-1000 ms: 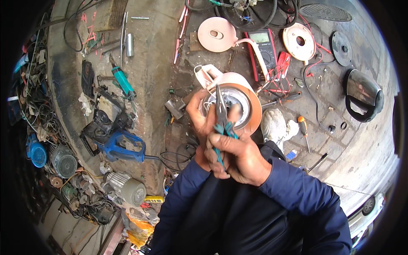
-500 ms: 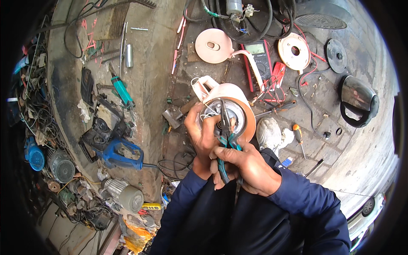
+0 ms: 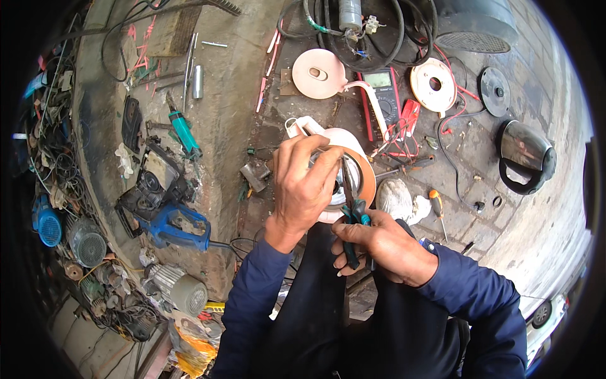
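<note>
The left hand (image 3: 307, 183) has shifted since a second ago: then it sat beside the right hand with fingers raised, now it spreads wide over the top of the kettle base (image 3: 353, 174), fingers curled on its rim, steadying it. The right hand (image 3: 379, 243) stays closed around the green handles of the pliers (image 3: 351, 202), whose tips now reach down inside the base just beside the left fingers; the work looks to have moved into the part's inside
</note>
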`<state>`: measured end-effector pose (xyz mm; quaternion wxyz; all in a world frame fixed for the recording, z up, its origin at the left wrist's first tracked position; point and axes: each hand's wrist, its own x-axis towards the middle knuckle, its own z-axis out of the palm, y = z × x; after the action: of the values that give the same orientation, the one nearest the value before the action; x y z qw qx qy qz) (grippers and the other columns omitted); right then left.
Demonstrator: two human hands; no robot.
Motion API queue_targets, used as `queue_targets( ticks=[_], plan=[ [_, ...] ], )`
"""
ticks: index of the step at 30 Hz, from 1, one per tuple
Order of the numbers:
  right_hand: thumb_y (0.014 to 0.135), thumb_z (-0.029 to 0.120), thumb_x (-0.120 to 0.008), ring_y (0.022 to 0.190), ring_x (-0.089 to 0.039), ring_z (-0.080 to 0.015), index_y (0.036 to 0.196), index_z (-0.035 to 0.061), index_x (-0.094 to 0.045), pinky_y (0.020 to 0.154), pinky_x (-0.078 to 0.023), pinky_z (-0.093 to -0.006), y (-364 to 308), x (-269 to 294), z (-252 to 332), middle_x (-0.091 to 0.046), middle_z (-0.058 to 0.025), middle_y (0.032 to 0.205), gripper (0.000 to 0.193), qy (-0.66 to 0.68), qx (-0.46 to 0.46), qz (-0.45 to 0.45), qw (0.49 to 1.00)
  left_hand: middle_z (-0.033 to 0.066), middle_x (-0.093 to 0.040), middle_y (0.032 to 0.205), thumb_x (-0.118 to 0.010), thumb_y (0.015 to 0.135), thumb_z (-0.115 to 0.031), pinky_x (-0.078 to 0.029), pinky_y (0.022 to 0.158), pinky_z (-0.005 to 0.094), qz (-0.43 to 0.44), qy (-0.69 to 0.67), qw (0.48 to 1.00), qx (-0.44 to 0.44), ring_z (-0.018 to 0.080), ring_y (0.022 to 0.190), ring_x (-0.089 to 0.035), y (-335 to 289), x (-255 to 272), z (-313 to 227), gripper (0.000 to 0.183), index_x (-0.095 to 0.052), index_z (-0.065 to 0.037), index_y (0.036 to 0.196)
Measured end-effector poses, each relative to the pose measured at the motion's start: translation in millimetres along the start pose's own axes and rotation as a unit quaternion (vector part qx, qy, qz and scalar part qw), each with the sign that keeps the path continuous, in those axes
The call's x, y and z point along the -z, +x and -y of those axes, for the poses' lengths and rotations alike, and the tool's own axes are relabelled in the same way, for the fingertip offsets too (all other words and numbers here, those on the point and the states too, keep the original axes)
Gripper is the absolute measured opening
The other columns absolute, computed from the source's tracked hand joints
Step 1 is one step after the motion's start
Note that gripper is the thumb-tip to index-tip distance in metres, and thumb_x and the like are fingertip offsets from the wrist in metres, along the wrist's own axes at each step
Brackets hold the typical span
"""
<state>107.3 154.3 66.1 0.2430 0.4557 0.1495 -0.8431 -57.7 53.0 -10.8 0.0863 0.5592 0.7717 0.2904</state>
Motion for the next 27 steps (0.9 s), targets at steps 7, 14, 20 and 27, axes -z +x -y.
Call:
queue_targets(
  ticks=[7, 14, 20, 27],
  plan=[
    [0.108, 0.020, -0.068, 0.097, -0.073, -0.0189, 0.131, -0.0031, -0.066, 0.085, -0.059, -0.0341, 2.0, 20.1, -1.2, -0.075, -0.0126, 0.109, 0.032, -0.034, -0.008, 0.033, 0.999, 0.0067, -0.074, 0.112, -0.089, 0.074, 0.002, -0.054, 0.091, 0.0428, -0.012, -0.028, 1.000, -0.004, 0.0292, 0.106, -0.066, 2.8, 1.1, 8.4, 0.029, -0.081, -0.009, 0.100],
    [0.105, 0.014, -0.069, 0.087, -0.064, -0.0127, 0.123, -0.0022, -0.068, 0.078, -0.052, -0.0295, 1.0, 45.1, -20.6, -0.074, -0.0056, 0.102, 0.024, -0.135, 0.054, 0.012, 0.989, 0.0089, -0.075, 0.110, -0.089, 0.073, 0.006, -0.056, 0.091, 0.0421, -0.038, -0.054, 0.998, 0.011, 0.0302, 0.105, -0.068, -5.3, -0.3, 11.7, 0.030, -0.080, -0.006, 0.099],
    [0.106, 0.006, -0.070, 0.083, -0.063, -0.0091, 0.120, 0.0020, -0.067, 0.072, -0.053, -0.0305, 25.3, 43.1, -20.3, -0.069, -0.0008, 0.092, 0.015, -0.139, 0.265, -0.128, 0.945, 0.0083, -0.077, 0.108, -0.088, 0.074, 0.006, -0.057, 0.092, 0.0433, -0.054, -0.096, 0.993, 0.039, 0.0312, 0.107, -0.070, -13.0, -0.4, 12.4, 0.028, -0.077, -0.005, 0.097],
    [0.102, 0.008, -0.073, 0.076, -0.066, -0.0136, 0.114, -0.0025, -0.070, 0.070, -0.055, -0.0348, 49.6, 25.6, -6.1, -0.073, -0.0098, 0.086, 0.016, -0.161, 0.365, -0.160, 0.903, 0.0083, -0.078, 0.111, -0.088, 0.074, 0.008, -0.059, 0.093, 0.0426, -0.074, -0.100, 0.991, 0.047, 0.0310, 0.111, -0.071, -18.9, 3.7, 22.4, 0.029, -0.077, -0.004, 0.098]
  ],
)
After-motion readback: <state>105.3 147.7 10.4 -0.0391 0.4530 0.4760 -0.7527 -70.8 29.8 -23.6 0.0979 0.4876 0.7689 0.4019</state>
